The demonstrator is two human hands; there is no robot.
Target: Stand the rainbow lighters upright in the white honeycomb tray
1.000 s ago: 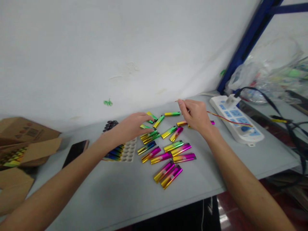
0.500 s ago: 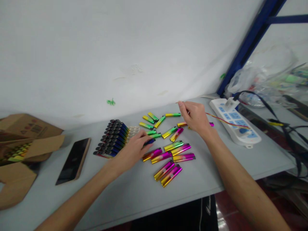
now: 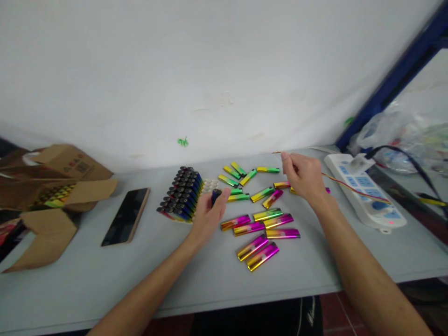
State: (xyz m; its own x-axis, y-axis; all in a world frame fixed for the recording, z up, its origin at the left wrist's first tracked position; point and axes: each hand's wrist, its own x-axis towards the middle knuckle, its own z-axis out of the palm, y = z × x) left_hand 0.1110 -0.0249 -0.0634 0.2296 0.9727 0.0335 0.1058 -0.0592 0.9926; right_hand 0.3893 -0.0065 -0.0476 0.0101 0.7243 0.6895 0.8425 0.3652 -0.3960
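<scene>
1. Blue lighters (image 3: 186, 193) fill most of the tray (image 3: 210, 185); some holes remain.
2. Loose lighters (image 3: 283, 233) lie alongside.
3. Left hand (image 3: 206, 215) grasps a dark lighter (image 3: 215, 196) near the tray; right hand (image 3: 305, 176) clenches wire (image 3: 334, 180) (tip protruding).

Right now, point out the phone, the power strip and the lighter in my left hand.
Phone (image 3: 126, 217), head view, on the middle of its dark screen.
Power strip (image 3: 364, 181), head view, on its socket face.
Held lighter (image 3: 216, 197), head view, on its dark upper end.

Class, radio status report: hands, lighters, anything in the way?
Left hand gripping blue lighter; right hand closed on wires. Loose lighters scattered nearby. Left hand partly hiding tray.
</scene>
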